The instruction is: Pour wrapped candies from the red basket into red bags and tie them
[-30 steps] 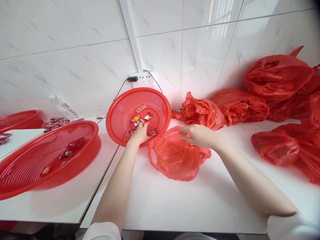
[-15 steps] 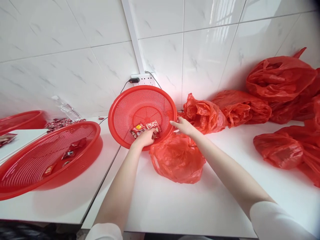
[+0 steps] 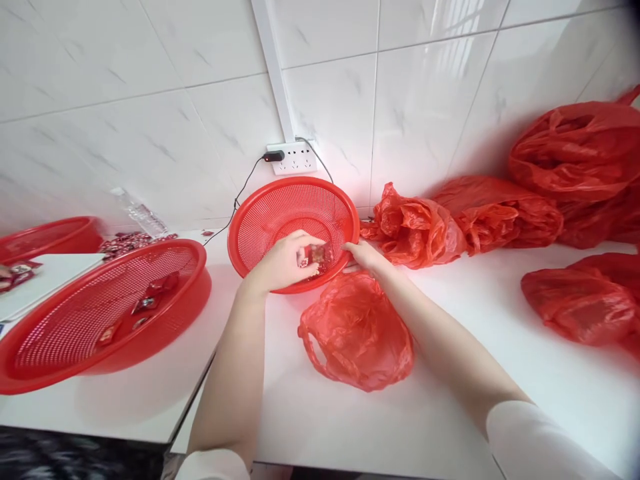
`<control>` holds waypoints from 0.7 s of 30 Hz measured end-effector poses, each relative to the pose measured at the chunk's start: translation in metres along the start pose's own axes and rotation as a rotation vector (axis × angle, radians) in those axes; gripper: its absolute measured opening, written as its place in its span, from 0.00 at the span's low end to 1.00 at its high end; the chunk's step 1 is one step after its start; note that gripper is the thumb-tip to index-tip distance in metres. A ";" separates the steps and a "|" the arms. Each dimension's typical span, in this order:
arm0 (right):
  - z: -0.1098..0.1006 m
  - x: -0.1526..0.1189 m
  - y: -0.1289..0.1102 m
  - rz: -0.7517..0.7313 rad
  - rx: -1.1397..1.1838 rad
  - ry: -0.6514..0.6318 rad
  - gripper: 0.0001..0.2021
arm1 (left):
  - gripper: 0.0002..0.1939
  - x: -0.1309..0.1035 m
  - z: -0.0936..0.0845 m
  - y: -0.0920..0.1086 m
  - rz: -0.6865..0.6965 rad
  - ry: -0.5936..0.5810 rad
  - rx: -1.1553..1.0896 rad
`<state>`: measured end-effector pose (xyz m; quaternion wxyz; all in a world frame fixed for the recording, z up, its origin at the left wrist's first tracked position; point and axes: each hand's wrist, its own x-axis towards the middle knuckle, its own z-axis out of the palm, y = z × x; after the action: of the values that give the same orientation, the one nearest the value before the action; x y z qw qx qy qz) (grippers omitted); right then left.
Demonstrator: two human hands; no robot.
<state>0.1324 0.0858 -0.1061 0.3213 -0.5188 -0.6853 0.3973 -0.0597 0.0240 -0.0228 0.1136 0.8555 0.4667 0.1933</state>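
A round red plastic mesh basket (image 3: 260, 213) leans tilted on the white table, its mouth towards me. My left hand (image 3: 287, 261) is inside it, thumb and fingers closed about a small red snack packet (image 3: 319, 255). Part of that packet is hidden by the hand, and whether other packets lie under it I cannot tell. My right hand (image 3: 364, 256) grips the basket's right rim, thumb on top and fingers beneath. Just below the basket lies a red plastic bag (image 3: 360, 340) with its mouth spread open and a handle loop on its left.
At the left, a larger red mesh basket (image 3: 200, 267) holds several packets. Behind it are a clear plastic bottle (image 3: 143, 213) and a heap of small red packets (image 3: 127, 245). Bulging red bags (image 3: 420, 230) line the wall at right. A power strip (image 3: 295, 159) with cables is on the wall.
My left hand has lifted from the packets and turned, with a packet now between its fingers. The basket has tipped lower, and the open bag lies a little nearer me.
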 end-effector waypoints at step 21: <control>-0.065 -0.041 -0.043 -0.031 0.579 0.215 0.11 | 0.31 0.001 -0.002 0.040 -0.194 0.855 0.030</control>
<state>0.1791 0.0534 -0.0387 0.5323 -0.4344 -0.5137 0.5140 -0.0301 0.0029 -0.0058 -0.0846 0.6522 0.5527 0.5118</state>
